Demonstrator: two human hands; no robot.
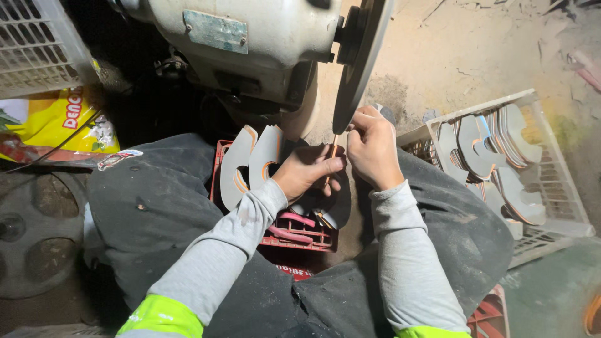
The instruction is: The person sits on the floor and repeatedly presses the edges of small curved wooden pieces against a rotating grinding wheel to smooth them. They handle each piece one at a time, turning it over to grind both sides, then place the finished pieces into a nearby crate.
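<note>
Both hands meet just below the edge of a grey grinding wheel (pixel 360 62) that hangs from a cream-coloured motor housing (pixel 250 44). The left hand (pixel 308 172) and the right hand (pixel 372 147) are each closed in a pinch on the same thin flat piece (pixel 332 153), seen edge-on as a narrow pale strip with an orange line, held upright between them with its top end close to the wheel's rim; whether it touches the wheel cannot be told. Between the person's knees sits a red crate (pixel 294 235) holding curved grey cut-outs (pixel 250 163) with orange edges, standing on end. To the right, on the dusty floor, a white crate (pixel 563 216) holds a stack of similar grey curved pieces (pixel 494 156). A yellow bag (pixel 56 119) lies at the far left.
</note>
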